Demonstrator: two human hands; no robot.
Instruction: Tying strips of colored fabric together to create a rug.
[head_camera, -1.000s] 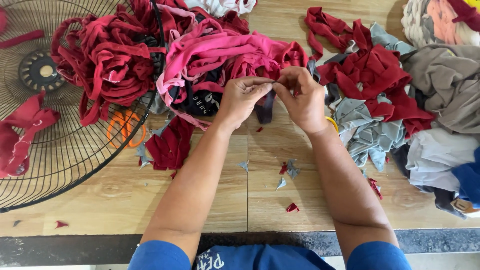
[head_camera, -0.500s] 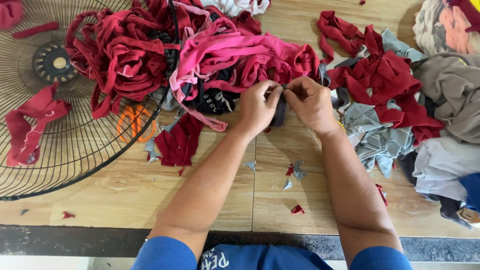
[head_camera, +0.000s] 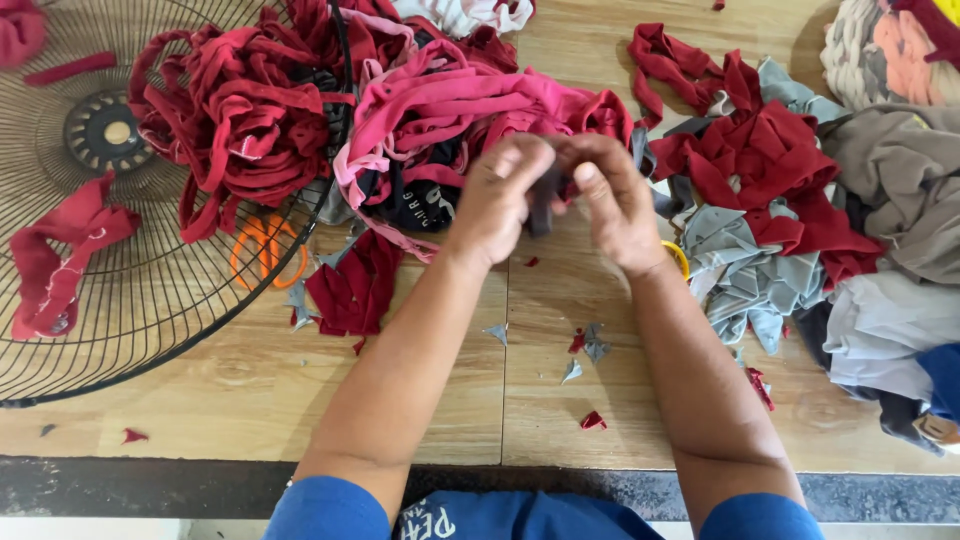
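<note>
Nearest you, the dark front edge of the wooden worktop (head_camera: 240, 420) runs under your blue sleeves, and small red and grey fabric snippets (head_camera: 588, 350) lie scattered on the bare wood between your forearms. Above them your left hand (head_camera: 497, 205) and right hand (head_camera: 612, 205) meet over the middle of the worktop, raised a little off the wood. The fingers of both hands are pinched narrow on a small dark grey fabric strip (head_camera: 543, 200), which sits between the two hands and is mostly hidden by them. Just right of your right wrist a bit of a yellow object (head_camera: 680, 258) peeks out beside a pile of grey cloth pieces (head_camera: 735, 270). Left of your left forearm a dark red scrap (head_camera: 350, 290) lies flat, and orange-handled scissors (head_camera: 268, 250) rest under the wire fan guard (head_camera: 130, 330). Just beyond your hands sits a tangle of pink fabric strips (head_camera: 450, 110), touching a heap of red strips (head_camera: 240, 120) that lies on the guard. Farther right are more red scraps (head_camera: 760, 150) and folded grey and tan garments (head_camera: 900, 180).
</note>
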